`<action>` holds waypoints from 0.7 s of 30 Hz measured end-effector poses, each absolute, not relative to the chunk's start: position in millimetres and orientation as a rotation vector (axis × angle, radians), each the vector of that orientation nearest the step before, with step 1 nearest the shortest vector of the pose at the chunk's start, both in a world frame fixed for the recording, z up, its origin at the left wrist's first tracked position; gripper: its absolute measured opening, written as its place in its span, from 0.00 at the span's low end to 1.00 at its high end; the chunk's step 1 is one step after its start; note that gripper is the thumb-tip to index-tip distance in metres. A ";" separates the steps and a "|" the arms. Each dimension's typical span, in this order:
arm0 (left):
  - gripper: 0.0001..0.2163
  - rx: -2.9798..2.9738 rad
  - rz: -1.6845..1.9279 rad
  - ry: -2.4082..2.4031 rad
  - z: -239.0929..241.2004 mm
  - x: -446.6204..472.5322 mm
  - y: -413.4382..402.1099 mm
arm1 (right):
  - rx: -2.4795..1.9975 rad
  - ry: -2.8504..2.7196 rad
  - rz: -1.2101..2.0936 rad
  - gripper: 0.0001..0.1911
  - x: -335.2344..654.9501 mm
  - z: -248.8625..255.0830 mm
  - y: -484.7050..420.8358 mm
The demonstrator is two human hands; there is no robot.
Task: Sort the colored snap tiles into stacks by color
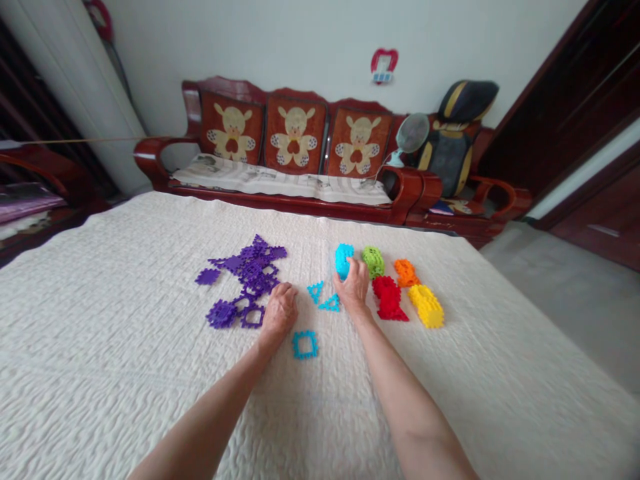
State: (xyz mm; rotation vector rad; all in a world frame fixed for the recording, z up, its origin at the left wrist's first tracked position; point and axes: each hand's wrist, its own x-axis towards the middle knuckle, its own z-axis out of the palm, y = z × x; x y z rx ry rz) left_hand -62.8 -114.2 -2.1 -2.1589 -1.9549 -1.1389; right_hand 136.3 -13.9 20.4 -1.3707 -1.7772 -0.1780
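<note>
Stack of bright-blue toothed plastic tiles point(343, 259) is pinched by the right hand point(355, 283), just right of centre on the white quilted cover point(100, 300). Purple toothed plastic tiles point(255, 270) are heaped left, beside the left hand point(281, 308), whose grip can't be made out.

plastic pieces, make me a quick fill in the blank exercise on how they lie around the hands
The right hand has its fingers on the ____ stack.
The left hand is beside scattered pieces coloured ____.
Loose blue triangles number ____.
Of the red stack and yellow stack, the farther right is ____.

Missing words: blue; purple; two; yellow
</note>
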 end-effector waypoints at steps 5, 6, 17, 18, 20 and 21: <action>0.12 -2.152 -1.134 -1.979 -3.6 -63.5 -114.2 | -1.315 -1.743 -0.153 0.25 137.8 19.9 -16.4; 0.12 -2.153 -1.132 -1.984 -3.4 -63.5 -114.6 | -1.293 -1.742 -0.138 0.24 138.9 21.0 -18.2; 0.15 -2.167 -1.229 -2.020 -7.3 -65.7 -112.8 | -0.978 -1.986 0.224 0.11 142.8 20.9 -88.8; 0.15 -2.164 -1.248 -2.021 -8.5 -66.2 -112.6 | -0.937 -2.031 0.259 0.11 142.2 22.4 -99.3; 0.16 -2.155 -1.276 -2.021 -10.0 -66.7 -112.6 | -0.840 -2.131 0.340 0.11 142.0 26.9 -119.9; 0.16 -2.150 -1.291 -2.015 -10.3 -66.7 -112.7 | -0.781 -2.187 0.383 0.12 142.5 29.3 -129.2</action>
